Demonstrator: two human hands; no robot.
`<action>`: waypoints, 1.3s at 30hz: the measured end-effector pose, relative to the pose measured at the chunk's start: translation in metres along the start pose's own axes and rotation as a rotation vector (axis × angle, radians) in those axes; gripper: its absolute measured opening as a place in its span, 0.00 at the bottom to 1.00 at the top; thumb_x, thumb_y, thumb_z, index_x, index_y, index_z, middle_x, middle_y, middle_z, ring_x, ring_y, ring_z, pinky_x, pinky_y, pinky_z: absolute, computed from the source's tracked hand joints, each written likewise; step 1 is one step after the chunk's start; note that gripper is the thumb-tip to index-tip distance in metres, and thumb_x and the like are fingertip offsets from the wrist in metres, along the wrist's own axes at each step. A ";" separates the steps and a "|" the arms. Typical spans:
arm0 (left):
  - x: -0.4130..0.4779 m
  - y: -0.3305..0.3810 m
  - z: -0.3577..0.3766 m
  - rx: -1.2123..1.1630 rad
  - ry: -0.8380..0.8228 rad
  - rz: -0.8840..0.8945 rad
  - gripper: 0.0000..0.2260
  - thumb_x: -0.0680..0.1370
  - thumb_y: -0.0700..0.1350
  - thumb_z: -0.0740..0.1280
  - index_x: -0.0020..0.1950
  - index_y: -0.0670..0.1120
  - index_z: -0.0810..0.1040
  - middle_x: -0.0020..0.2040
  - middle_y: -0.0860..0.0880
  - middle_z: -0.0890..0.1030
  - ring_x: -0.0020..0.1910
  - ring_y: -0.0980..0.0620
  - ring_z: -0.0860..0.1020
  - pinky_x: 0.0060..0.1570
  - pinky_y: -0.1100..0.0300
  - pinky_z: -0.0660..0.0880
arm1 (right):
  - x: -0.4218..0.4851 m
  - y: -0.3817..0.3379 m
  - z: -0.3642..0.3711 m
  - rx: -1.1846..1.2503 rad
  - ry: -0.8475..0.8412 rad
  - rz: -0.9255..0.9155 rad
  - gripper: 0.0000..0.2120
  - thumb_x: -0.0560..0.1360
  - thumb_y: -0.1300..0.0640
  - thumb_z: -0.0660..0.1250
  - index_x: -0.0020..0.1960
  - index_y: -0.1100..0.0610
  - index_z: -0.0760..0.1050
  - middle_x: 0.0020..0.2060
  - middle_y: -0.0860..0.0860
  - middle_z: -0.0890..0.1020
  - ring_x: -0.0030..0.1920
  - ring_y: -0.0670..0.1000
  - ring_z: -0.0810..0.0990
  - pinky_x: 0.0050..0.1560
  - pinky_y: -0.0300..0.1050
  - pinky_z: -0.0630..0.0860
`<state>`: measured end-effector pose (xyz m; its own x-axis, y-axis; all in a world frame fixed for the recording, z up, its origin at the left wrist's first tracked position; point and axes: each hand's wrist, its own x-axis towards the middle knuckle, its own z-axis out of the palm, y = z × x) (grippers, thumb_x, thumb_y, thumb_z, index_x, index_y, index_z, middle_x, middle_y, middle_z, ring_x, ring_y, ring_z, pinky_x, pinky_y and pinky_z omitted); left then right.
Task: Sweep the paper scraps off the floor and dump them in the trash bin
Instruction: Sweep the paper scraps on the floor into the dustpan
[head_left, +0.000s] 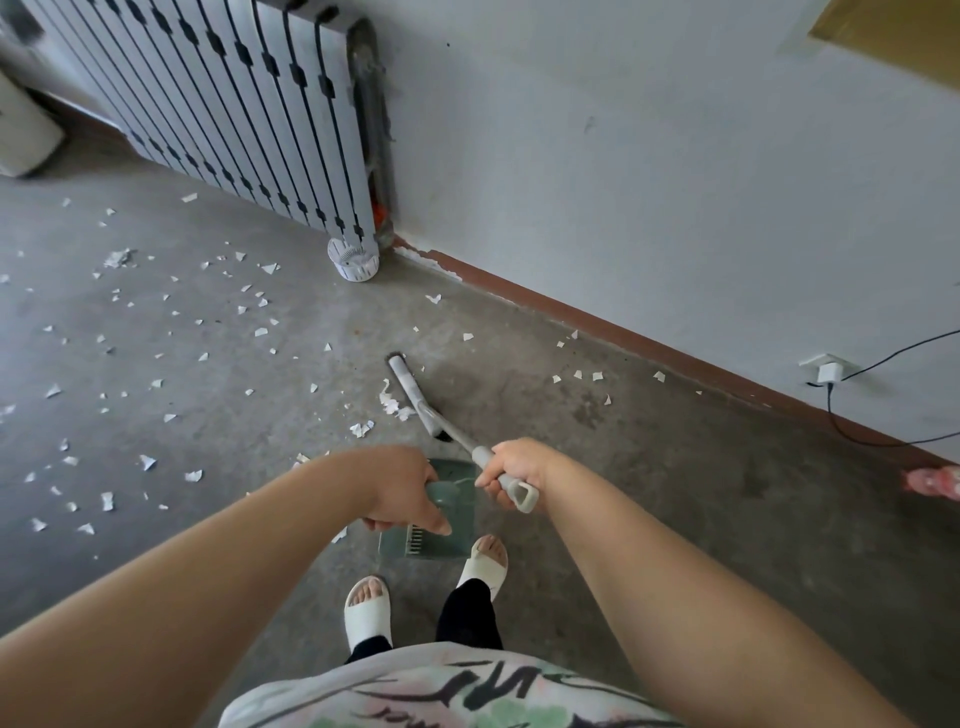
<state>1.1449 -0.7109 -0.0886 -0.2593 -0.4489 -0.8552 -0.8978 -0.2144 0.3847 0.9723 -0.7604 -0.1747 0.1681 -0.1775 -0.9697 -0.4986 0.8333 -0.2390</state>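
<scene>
White paper scraps (147, 462) lie scattered over the grey concrete floor, mostly to the left and ahead of me. My right hand (514, 467) is shut on the grey handle of a broom, whose head (414, 397) rests on the floor among a few scraps. My left hand (402, 491) grips the top of a green dustpan (441, 527), which stands just in front of my feet. No trash bin is in view.
A white radiator (218, 104) stands against the wall at the back left, with a small white round object (353, 260) at its foot. A wall socket with a plug and black cable (831, 371) is at right. A white appliance (21, 130) sits far left.
</scene>
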 end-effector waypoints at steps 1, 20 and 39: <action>0.000 0.000 0.000 0.001 0.007 0.000 0.11 0.73 0.55 0.72 0.38 0.50 0.74 0.31 0.48 0.76 0.27 0.52 0.73 0.35 0.60 0.75 | -0.003 0.000 -0.002 0.032 -0.019 -0.002 0.07 0.76 0.71 0.59 0.44 0.61 0.66 0.31 0.54 0.70 0.25 0.45 0.71 0.19 0.32 0.68; 0.024 0.047 -0.009 0.134 0.056 -0.004 0.16 0.74 0.58 0.70 0.34 0.50 0.71 0.26 0.50 0.74 0.22 0.53 0.73 0.32 0.64 0.73 | -0.029 0.033 -0.093 0.144 0.437 -0.076 0.33 0.74 0.70 0.62 0.12 0.51 0.72 0.14 0.48 0.73 0.21 0.48 0.77 0.21 0.31 0.70; 0.082 0.132 -0.040 0.098 0.015 -0.012 0.15 0.75 0.56 0.70 0.44 0.45 0.75 0.36 0.45 0.78 0.32 0.48 0.76 0.41 0.57 0.80 | -0.016 0.050 -0.252 0.691 0.505 0.056 0.18 0.77 0.70 0.53 0.30 0.59 0.55 0.13 0.53 0.62 0.12 0.48 0.60 0.21 0.27 0.59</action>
<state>1.0196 -0.8110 -0.0942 -0.2440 -0.4598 -0.8538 -0.9314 -0.1341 0.3384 0.7306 -0.8478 -0.1846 -0.3216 -0.2012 -0.9252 0.1633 0.9507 -0.2636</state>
